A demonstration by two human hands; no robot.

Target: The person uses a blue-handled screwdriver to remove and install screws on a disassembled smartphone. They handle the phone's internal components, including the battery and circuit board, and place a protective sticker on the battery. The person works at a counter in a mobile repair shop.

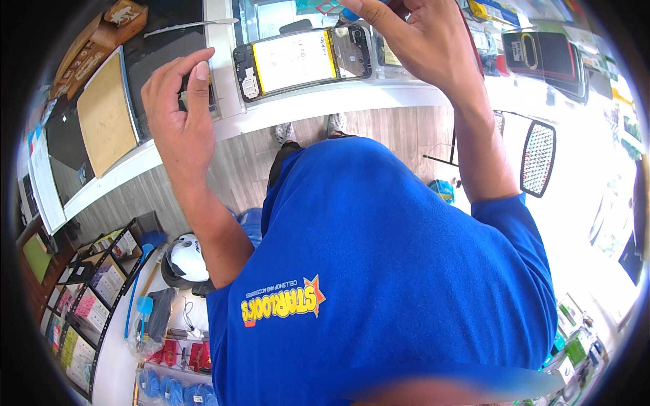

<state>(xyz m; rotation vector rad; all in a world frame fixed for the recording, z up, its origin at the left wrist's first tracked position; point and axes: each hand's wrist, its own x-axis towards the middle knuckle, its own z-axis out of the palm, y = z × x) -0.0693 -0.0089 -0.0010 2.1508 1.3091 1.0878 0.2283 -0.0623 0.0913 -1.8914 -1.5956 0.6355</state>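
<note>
An opened smartphone (305,61) lies crosswise on the glass-topped counter. Its back cover is off, so the white battery with yellow edges and the dark camera end show. My right hand (423,37) is above the phone's right end, closed on what looks like a blue-handled screwdriver (355,8), partly hidden by the fingers and cut by the upper edge. Left of the phone, my left hand (181,101) hovers with fingers curved and thumb apart, holding nothing. A thin metal pry tool (193,27) lies just beyond its fingertips.
A tan board (107,115) and a wooden box (95,51) sit on the counter's left. At the right rests a black, phone-like case (542,61). The white counter edge (271,101) runs in front of me. Below are a mesh-backed chair (538,159), a helmet (189,257) and stocked shelves (95,298).
</note>
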